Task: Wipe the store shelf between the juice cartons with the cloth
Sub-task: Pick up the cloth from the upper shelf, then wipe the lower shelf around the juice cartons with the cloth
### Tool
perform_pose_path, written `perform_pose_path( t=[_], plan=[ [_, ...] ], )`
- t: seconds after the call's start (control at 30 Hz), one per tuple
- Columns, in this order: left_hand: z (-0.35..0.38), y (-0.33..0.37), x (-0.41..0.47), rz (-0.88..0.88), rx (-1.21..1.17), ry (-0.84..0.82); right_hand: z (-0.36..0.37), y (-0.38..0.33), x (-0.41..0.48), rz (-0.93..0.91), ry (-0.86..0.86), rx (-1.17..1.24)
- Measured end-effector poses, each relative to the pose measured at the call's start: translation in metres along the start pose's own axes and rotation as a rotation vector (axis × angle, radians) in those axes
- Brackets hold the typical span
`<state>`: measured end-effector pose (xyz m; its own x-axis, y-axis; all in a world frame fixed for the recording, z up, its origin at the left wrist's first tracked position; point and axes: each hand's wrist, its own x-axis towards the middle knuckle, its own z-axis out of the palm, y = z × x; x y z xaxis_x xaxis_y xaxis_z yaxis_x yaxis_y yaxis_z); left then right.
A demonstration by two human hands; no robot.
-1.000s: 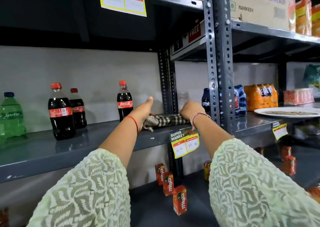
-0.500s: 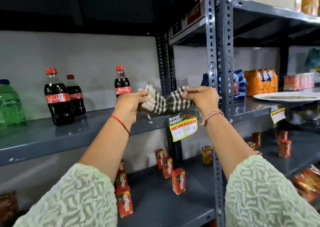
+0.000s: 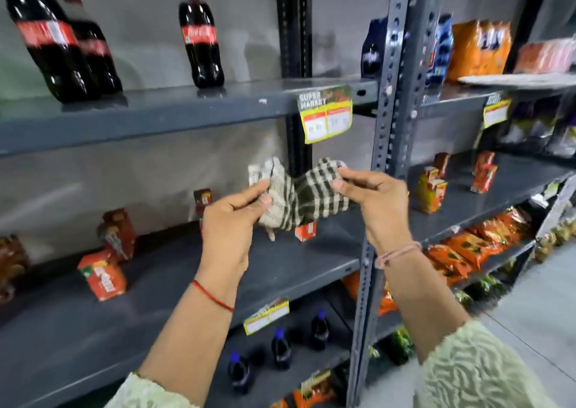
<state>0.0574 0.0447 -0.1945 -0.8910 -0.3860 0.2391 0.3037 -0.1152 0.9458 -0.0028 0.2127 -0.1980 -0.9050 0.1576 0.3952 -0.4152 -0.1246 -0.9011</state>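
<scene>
Both hands hold a checked beige-and-dark cloth in the air in front of the grey middle shelf. My left hand pinches its left end and my right hand pinches its right end, so the cloth hangs stretched between them. Red juice cartons stand scattered on that shelf: one at the front left, one further back, one behind my left hand, and one partly hidden under the cloth. More cartons stand on the shelf section to the right.
Cola bottles stand on the shelf above, which carries a yellow price tag. A perforated grey upright post splits the shelving just right of my right hand. Snack packets and small dark bottles fill the lower shelves.
Both hands have lifted the cloth off the upper bottle shelf and brought it down to the level of the juice carton shelf. My view has tilted downward with them.
</scene>
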Motion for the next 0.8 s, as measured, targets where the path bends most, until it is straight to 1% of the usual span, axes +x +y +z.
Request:
perform_pose_path(
  t=[0.13,0.2,0.27,0.4,0.53,0.6,0.7,0.8],
  plan=[
    [-0.02,-0.069,0.021,-0.209,0.039,0.073,0.014,0.062,0.002,0.134,-0.025,-0.205],
    [-0.025,-0.095,0.032,-0.3,0.07,0.074,0.017,0.088,0.005,0.18,-0.019,-0.271],
    [-0.026,-0.115,0.044,-0.346,0.111,0.06,0.017,0.111,0.008,0.209,-0.004,-0.311],
    [-0.024,-0.146,0.069,-0.361,0.213,0.011,0.013,0.147,0.01,0.298,-0.003,-0.312],
    [-0.031,-0.184,0.083,-0.361,0.367,0.013,0.007,0.181,0.012,0.358,-0.092,-0.409],
    [-0.036,-0.2,0.082,-0.373,0.464,0.024,0.002,0.196,0.012,0.384,-0.109,-0.447],
    [-0.04,-0.213,0.08,-0.361,0.59,0.036,-0.005,0.21,0.01,0.4,-0.117,-0.542],
    [-0.04,-0.217,0.081,-0.316,0.705,0.036,-0.007,0.214,0.01,0.417,-0.18,-0.576]
  ],
)
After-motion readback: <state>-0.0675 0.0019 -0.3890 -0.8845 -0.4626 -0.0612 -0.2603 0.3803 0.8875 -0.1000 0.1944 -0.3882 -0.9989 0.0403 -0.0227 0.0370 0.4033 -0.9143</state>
